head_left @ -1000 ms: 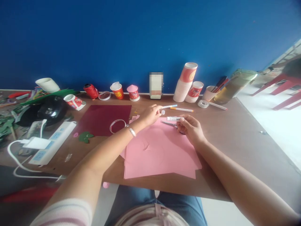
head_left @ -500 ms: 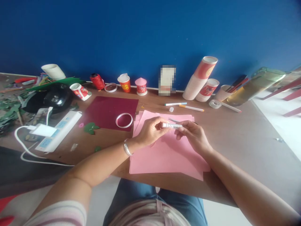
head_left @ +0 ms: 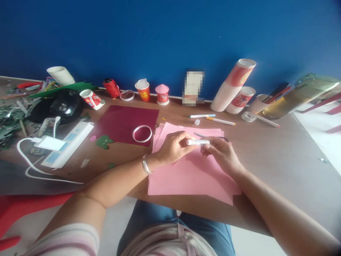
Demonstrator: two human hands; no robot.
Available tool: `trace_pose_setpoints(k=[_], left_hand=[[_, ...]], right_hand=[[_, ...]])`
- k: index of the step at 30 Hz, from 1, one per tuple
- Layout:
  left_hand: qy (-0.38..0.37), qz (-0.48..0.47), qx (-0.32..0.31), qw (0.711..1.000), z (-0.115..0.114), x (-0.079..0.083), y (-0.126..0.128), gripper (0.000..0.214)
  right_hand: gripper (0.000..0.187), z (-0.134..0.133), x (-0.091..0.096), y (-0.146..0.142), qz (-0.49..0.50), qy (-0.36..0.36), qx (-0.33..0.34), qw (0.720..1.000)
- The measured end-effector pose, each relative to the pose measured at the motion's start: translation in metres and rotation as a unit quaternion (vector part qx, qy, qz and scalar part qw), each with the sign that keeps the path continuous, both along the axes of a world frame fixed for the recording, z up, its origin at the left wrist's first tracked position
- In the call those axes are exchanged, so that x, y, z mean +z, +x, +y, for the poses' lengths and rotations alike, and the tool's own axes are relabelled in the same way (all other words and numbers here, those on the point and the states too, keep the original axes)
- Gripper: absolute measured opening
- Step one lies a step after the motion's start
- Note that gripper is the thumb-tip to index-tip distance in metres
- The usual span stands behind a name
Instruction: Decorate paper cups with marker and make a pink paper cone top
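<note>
Head view: L hand (head_left: 173,147) & R hand (head_left: 222,151) are both over a stack of pink paper sheets (head_left: 189,181), jointly holding a small white cylindrical tube w/ printed label (head_left: 197,142). L thumb & fingers pinch the tube's left end; R fingers are closed on its right end, no gap visible. Tube's approx level, above the pink stack's far half. Metal scissors w/ dark handle (head_left: 201,135) lie on that far half, partly hidden by R hand. Just beyond pink stack's far edge: small round whitish cap (head_left: 197,122), then white pen w/ blue end (head_left: 202,116) & white pen w/ orange ends (head_left: 221,121). L of pink stack: dark maroon flat sheet (head_left: 122,122) w/ thin white ring (head_left: 134,135) on it; farther L, white plastic power strip (head_left: 69,144). Beyond pink stack, to R: tall leaning stack of paper cups (head_left: 226,94).
</note>
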State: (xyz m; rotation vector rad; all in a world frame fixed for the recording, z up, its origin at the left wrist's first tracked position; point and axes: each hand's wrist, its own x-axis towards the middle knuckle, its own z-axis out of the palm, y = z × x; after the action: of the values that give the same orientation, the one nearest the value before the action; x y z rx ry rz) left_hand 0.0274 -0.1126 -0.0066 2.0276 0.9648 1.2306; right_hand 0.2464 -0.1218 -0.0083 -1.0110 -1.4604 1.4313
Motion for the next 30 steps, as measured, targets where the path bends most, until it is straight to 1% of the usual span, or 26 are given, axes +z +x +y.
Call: trace_pose_setpoints(k=[3,6,10,11,15,17,19,21,24,27,28,30], left_hand=[[-0.023,0.001,0.001,1.0,-0.0012,-0.001,0.0002,0.018],[-0.032,0.005,-0.001,0.999,-0.0028,0.0006,0.0004,0.021],[-0.028,0.006,-0.007,1.0,-0.0025,0.0015,-0.0004,0.021],[-0.026,0.006,-0.007,1.0,-0.002,0.0011,-0.0009,0.02],[-0.009,0.004,0.005,1.0,-0.0001,0.0002,-0.0024,0.02],[-0.016,0.008,0.008,1.0,-0.0002,0.0006,-0.0026,0.022],[-0.03,0.012,0.008,0.999,-0.0011,0.0012,-0.0024,0.025],[-0.043,0.01,0.005,0.999,-0.0022,0.0016,-0.0022,0.027],[-0.056,0.01,0.0,0.998,-0.0032,0.0019,-0.0025,0.026],[-0.055,0.014,0.002,0.998,-0.0027,0.0025,-0.003,0.026],[-0.05,0.013,0.001,0.999,-0.0024,0.0028,-0.003,0.025],[-0.035,0.008,-0.002,0.999,-0.0017,0.003,-0.003,0.023]], right_hand=[[0.035,0.0008,-0.0013,0.0031,-0.006,-0.015,0.03,0.999],[0.043,-0.001,0.0005,0.0044,-0.018,-0.028,0.059,0.998],[0.054,-0.0026,0.0035,0.0027,-0.036,-0.054,0.055,0.996],[0.053,-0.0022,0.0034,0.0022,-0.033,-0.051,0.046,0.997],[0.038,0.0013,-0.0009,0.0016,0.018,-0.016,-0.006,1.0],[0.033,0.0026,-0.0024,0.0022,0.025,-0.019,-0.008,0.999],[0.029,0.0029,-0.0019,0.003,0.021,-0.032,0.005,0.999],[0.03,0.0026,0.0004,0.0039,0.014,-0.045,0.021,0.999],[0.039,0.002,0.0037,0.0051,0.001,-0.06,0.049,0.997],[0.046,0.002,0.0034,0.0057,-0.01,-0.064,0.067,0.996],[0.046,0.0021,0.0026,0.0055,-0.009,-0.064,0.063,0.996],[0.037,0.0027,0.0005,0.0045,0.006,-0.061,0.029,0.998]])
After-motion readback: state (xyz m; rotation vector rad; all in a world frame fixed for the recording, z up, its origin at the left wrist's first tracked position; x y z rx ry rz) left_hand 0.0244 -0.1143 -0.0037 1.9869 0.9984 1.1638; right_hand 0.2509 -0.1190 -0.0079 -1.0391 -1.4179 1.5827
